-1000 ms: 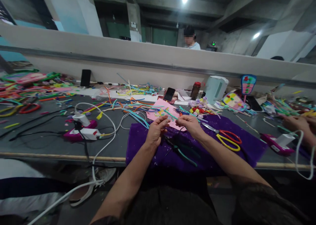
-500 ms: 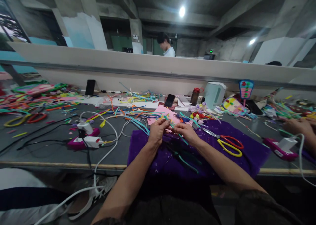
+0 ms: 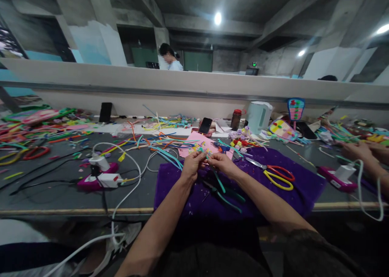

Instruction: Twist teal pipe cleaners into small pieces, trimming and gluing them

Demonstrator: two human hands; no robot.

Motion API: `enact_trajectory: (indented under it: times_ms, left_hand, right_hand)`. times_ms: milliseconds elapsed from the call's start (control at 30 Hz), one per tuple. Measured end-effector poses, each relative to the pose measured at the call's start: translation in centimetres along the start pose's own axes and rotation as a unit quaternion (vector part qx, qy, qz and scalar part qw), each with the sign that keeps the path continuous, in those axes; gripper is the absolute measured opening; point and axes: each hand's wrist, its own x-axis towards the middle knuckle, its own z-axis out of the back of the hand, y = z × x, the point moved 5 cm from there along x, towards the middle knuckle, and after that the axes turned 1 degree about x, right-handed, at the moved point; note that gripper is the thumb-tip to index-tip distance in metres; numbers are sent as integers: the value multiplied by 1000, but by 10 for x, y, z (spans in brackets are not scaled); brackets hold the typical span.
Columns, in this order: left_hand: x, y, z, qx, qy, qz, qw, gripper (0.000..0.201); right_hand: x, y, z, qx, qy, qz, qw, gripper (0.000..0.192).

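My left hand (image 3: 193, 165) is closed in a pinch, with a small teal twist at its fingertips. Close beside it, my right hand (image 3: 224, 163) pinches the same teal pipe cleaner (image 3: 220, 183), whose loose end hangs down below the fingers. Part of the pipe cleaner is hidden by the fingertips. Under the wrists, pliers with teal handles (image 3: 228, 203) lie on a purple cloth (image 3: 173, 188). Scissors (image 3: 275, 175) with one red and one yellow handle rest on the cloth at right. Just beyond the hands lies a pink sheet (image 3: 194, 140) with small coloured pieces on it.
Loose pipe cleaners (image 3: 165, 153) spread across the table. Power strips (image 3: 88, 183) with white cables stand left and right. At the back are a phone (image 3: 205, 125), a bottle (image 3: 236, 120) and a light-green kettle (image 3: 257, 117). Another person's hands (image 3: 360, 153) work at far right.
The teal pipe cleaner's loose end now hangs lower and shows longer below my right hand. Both hands stay close together. The whole view has shifted slightly, and the person behind the partition appears further left.
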Motion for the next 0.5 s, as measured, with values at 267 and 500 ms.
enact_trajectory:
  times_ms: [267, 500]
  left_hand:
    - [2, 5, 6, -54, -35, 39, 997, 25]
    - [1, 2, 7, -49, -46, 18, 998, 23]
  right_hand:
    - [6, -12, 1, -31, 25, -18, 999, 30]
    - [8, -10, -2, -133, 1, 31, 991, 24]
